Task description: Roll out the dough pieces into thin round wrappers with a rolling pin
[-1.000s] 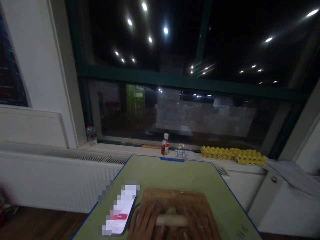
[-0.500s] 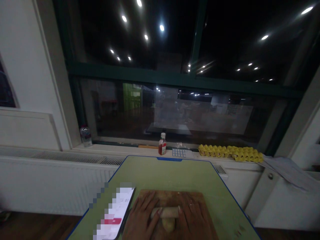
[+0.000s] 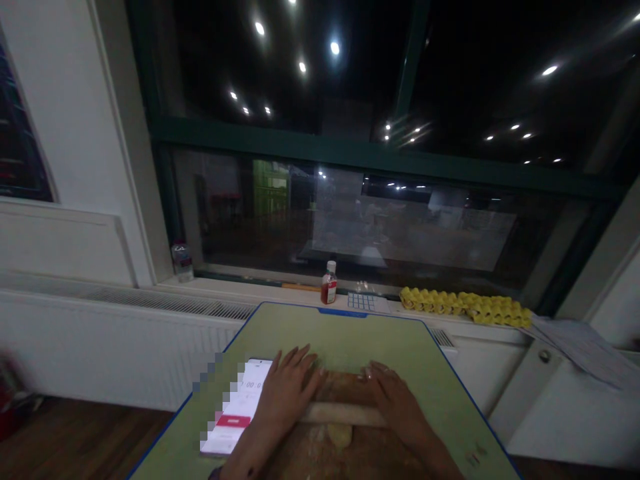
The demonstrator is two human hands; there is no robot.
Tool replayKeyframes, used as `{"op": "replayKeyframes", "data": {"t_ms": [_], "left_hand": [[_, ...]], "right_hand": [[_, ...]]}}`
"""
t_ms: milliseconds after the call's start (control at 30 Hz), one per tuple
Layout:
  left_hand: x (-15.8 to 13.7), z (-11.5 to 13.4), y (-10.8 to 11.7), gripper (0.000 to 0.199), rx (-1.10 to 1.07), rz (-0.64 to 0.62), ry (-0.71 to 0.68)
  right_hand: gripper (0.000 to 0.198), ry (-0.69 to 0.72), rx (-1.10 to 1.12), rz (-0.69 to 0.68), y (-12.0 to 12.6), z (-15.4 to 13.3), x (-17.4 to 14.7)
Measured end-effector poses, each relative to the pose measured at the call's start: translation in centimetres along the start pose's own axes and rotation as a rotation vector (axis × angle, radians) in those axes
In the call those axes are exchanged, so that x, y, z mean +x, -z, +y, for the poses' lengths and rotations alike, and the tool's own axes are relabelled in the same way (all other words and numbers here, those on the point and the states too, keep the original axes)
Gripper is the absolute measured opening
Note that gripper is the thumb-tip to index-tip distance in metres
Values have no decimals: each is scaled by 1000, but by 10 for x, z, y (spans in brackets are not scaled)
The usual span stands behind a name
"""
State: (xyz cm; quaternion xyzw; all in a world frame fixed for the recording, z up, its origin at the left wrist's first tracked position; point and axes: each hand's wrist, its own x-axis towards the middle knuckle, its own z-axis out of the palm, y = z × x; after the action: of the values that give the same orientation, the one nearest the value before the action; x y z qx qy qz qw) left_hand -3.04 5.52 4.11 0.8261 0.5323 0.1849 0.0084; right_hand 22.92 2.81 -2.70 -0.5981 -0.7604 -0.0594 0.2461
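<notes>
A pale rolling pin (image 3: 345, 415) lies crosswise on a brown wooden board (image 3: 345, 460). At its near side a small flattened piece of dough (image 3: 340, 435) shows, partly under the pin. My left hand (image 3: 295, 380) reaches over the pin's left end, fingers stretched out and pointing away from me. Over the right end lies my right hand (image 3: 393, 393), flat, its fingertips near the board's far edge. Palms or wrists cover both pin ends, and neither hand's fingers wrap round it. To the left of my left hand lies a phone (image 3: 235, 407) with a lit screen.
The board rests on a green table (image 3: 320, 333) with a blue rim. On the sill behind stand a small bottle of reddish liquid (image 3: 329, 287), a clear plastic bottle (image 3: 183, 262) and yellow egg trays (image 3: 465, 307). Papers (image 3: 580, 347) lie at the right.
Both hands have slid forward, away from me, across the rolling pin, with fingers now near the board's far edge. More of the board's near part shows. The view has shifted slightly.
</notes>
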Motion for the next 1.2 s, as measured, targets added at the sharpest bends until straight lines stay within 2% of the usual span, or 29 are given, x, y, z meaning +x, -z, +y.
{"op": "replayKeyframes", "data": {"t_ms": [100,167,300,400,533,633,733,833,1000,1200], "left_hand": [[5,-1,-7,35,-19,-16,-5],[4,-1,-13,35,-42,-29,-1],[-1,0,-19,38,-112,-60,10],[-11,1,-19,44,-158,-37,-4],[-28,0,-21,40,-185,45,-114],[-34,-1,-23,37,-189,92,-192],[-27,-2,-23,38,-153,81,-218],[-12,-3,-23,42,-96,33,-179],[10,-2,-24,45,-25,-44,-90],[29,0,-29,44,32,-5,-72]], "right_hand": [[42,-55,46,2,-8,-1,8],[41,-42,17,19,-12,-1,8],[39,102,-156,54,-11,-1,-2],[41,197,-265,60,-3,-8,-11],[40,208,-242,70,9,-22,-22],[40,195,-198,44,9,-23,-28],[41,241,-207,23,0,-14,-29],[41,265,-256,-24,-9,-1,-23],[41,155,-352,-198,-14,8,1],[42,140,-390,-290,-19,17,21]]}}
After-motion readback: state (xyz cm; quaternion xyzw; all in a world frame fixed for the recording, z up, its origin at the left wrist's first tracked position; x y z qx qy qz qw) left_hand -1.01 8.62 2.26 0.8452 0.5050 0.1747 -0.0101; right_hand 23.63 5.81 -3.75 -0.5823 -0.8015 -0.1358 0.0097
